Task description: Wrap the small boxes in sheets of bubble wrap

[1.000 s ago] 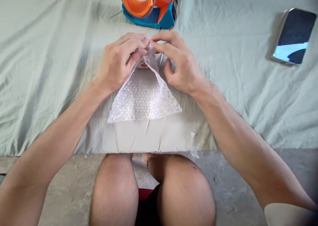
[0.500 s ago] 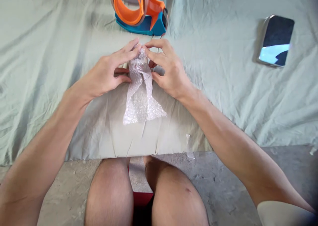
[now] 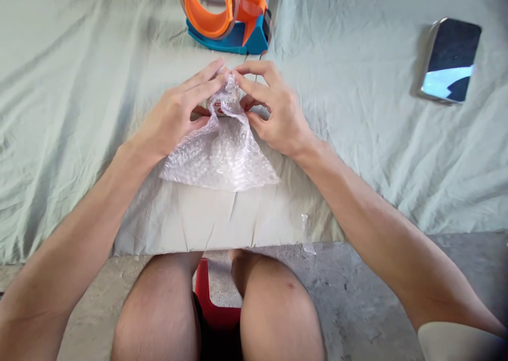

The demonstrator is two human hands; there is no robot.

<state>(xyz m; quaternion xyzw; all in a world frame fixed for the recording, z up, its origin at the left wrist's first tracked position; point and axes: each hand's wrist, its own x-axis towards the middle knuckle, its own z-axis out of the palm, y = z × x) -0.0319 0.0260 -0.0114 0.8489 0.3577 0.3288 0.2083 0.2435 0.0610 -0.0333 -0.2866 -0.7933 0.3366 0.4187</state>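
Note:
A sheet of clear bubble wrap (image 3: 232, 152) lies in the middle of the cloth, gathered at its far end and flared toward the near edge. Under the gathered part shows a small item with red print (image 3: 219, 107), mostly covered. My left hand (image 3: 180, 109) grips the wrap from the left, fingertips at its top and thumb on its side. From the right, my right hand (image 3: 273, 104) pinches the same top part, its fingers curved around the side. The fingertips of both hands nearly meet.
An orange and blue tape dispenser (image 3: 248, 30) stands beyond my hands. At the right lies a phone-like object (image 3: 452, 59) with a dark, shiny top. A clear strip (image 3: 306, 234) hangs at the near edge of the green cloth (image 3: 365, 75). Below are my knees and something red (image 3: 218, 313).
The near part of the bubble wrap has spread wider, mostly to the left, and the red print now shows more clearly. Both hands stay at the gathered top.

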